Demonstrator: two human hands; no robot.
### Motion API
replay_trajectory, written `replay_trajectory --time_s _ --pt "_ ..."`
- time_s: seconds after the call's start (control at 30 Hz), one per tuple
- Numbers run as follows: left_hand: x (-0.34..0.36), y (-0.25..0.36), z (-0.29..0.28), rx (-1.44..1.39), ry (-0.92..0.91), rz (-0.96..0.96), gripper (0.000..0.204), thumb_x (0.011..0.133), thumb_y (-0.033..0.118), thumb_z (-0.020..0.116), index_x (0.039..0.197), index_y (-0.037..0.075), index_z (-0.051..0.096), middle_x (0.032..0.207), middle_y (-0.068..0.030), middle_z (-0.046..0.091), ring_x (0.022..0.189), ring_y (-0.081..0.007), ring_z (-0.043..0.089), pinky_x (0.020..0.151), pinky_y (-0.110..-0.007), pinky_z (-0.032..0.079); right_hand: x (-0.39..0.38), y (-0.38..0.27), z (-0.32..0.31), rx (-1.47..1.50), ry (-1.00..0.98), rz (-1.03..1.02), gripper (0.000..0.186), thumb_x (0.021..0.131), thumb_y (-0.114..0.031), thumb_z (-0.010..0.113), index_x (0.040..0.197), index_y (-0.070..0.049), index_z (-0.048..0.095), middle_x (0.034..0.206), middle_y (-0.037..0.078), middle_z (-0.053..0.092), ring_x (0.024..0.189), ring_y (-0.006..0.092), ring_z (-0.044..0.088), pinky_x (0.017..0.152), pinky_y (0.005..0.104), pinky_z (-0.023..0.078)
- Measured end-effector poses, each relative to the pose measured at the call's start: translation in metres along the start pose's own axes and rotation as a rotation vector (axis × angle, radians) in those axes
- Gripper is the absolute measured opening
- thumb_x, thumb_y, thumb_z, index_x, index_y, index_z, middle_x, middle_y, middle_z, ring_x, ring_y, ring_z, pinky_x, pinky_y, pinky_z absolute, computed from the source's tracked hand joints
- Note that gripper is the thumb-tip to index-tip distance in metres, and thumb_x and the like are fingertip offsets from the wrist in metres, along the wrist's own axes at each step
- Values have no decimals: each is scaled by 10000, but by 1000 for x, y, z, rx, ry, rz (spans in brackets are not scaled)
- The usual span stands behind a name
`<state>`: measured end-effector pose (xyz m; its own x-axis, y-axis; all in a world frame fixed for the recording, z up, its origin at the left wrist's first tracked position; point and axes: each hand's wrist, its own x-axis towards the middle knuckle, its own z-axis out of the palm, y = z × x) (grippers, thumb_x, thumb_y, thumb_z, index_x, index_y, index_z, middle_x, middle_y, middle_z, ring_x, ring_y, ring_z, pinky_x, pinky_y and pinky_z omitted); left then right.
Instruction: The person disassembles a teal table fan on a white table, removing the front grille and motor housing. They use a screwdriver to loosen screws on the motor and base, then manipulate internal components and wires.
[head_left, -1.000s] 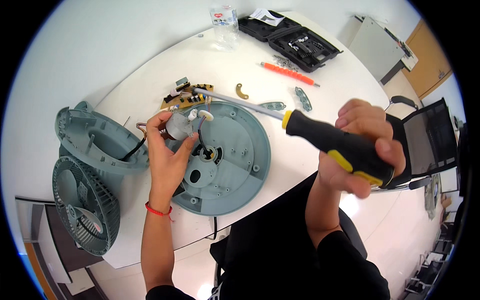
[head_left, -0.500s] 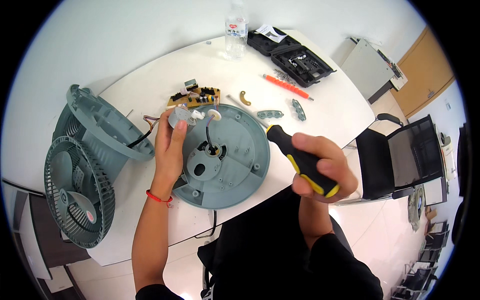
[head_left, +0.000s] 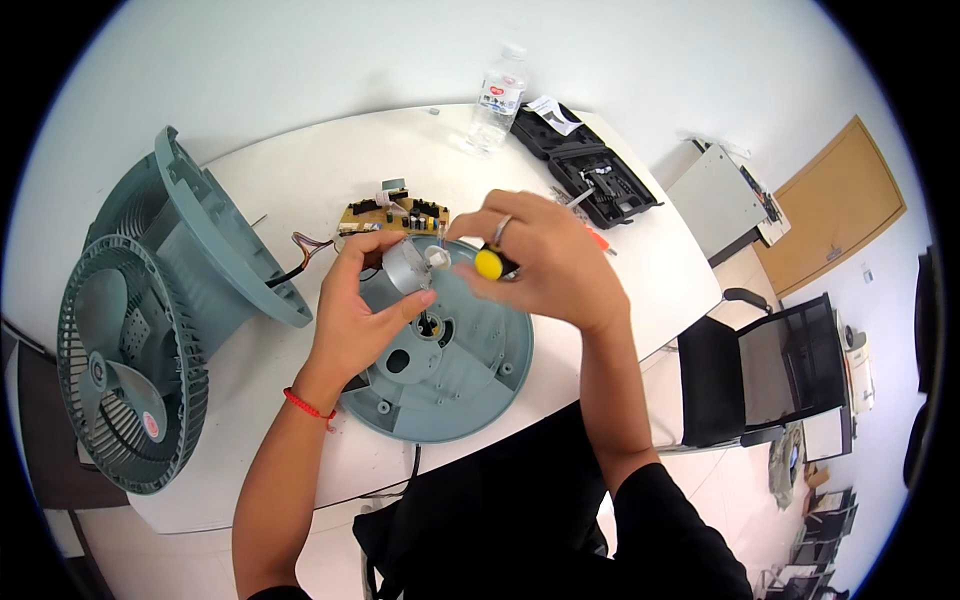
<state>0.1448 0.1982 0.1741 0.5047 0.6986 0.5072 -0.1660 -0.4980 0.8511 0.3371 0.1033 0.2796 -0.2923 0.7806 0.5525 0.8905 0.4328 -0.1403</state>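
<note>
My left hand (head_left: 365, 305) is wrapped round a small silver motor (head_left: 405, 266), held above the round grey-green fan base (head_left: 470, 385). At the motor's end sits a small white plastic part (head_left: 436, 257). My right hand (head_left: 545, 255) is closed on a black-and-yellow screwdriver (head_left: 489, 264), whose yellow butt points at me and whose shaft is hidden. The right thumb and forefinger, a little blurred, are close to the white part; whether they touch it I cannot tell. Behind the motor lies a tan circuit board (head_left: 395, 215) with its wires.
The fan housing (head_left: 215, 220) and round fan grille with blades (head_left: 135, 365) stand at the left. Toward the back are a water bottle (head_left: 497, 105) and a black tool case (head_left: 590, 165). An orange-handled tool (head_left: 597, 238) is partly covered by my right hand. An office chair (head_left: 745, 375) stands to the right.
My right hand has swung left with the screwdriver, turning its butt toward me, and now meets the motor area. The left hand has tilted the motor, showing its silver side.
</note>
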Motion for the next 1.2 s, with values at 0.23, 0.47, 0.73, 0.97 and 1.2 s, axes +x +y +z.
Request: replay_trajectory --time_s 0.23,0.47,0.73,0.97,1.2 --pt "3 7 -2 89 -42 60 572 698 84 866 1193 31 584 1133 -84 619 1025 -192 592 924 -323 474 -5 5 24 -17 -66 8 265 712 -143 805 963 -102 730 874 44 585 699 219 590 599 315 474" --pt "2 5 -4 116 -119 56 589 707 45 850 1232 33 581 1178 -69 596 1083 -174 567 966 -309 444 -9 6 30 -47 -104 -33 219 619 -76 747 828 -30 700 901 50 581 723 260 595 695 372 492" --pt "3 8 -1 225 -140 67 596 724 98 838 1259 52 579 1145 -93 598 1043 -234 571 919 -327 460 -13 12 28 -43 -168 -22 229 662 -60 757 884 -76 701 882 38 580 760 249 589 655 359 476" --pt "4 7 -2 309 -144 102 520 815 131 772 1278 49 550 1124 -100 587 1014 -238 566 910 -331 457 -19 25 25 -17 -92 38 158 718 -68 731 872 -46 700 858 60 586 725 267 599 641 366 482" --pt "4 -3 -5 84 -48 -63 576 821 69 759 1329 25 492 1229 -86 567 1140 -185 552 1003 -322 437 -37 63 -1 -3 128 250 144 766 -31 734 908 -39 718 857 73 595 708 261 607 653 342 504"
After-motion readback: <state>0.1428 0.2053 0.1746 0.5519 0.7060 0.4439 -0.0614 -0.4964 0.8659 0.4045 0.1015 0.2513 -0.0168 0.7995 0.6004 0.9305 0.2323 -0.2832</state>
